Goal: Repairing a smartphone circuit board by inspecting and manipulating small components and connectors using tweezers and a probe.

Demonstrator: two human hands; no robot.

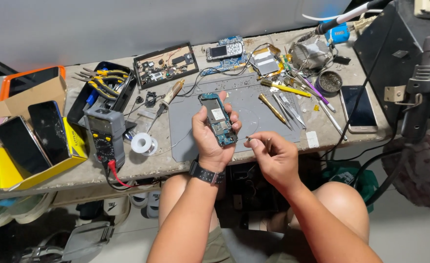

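Note:
My left hand grips an opened phone with its blue circuit board showing, held upright above the grey work mat. A dark watch sits on that wrist. My right hand is just to the right of the phone, its fingers pinched on a thin wire or small tool tip that points at the phone's lower edge. What exactly the pinched piece is cannot be made out.
On the bench: a grey multimeter with red lead, solder reel, soldering iron, pliers in a black tray, tweezers and screwdrivers, a phone at right, a yellow box holding phones, a hot-air gun.

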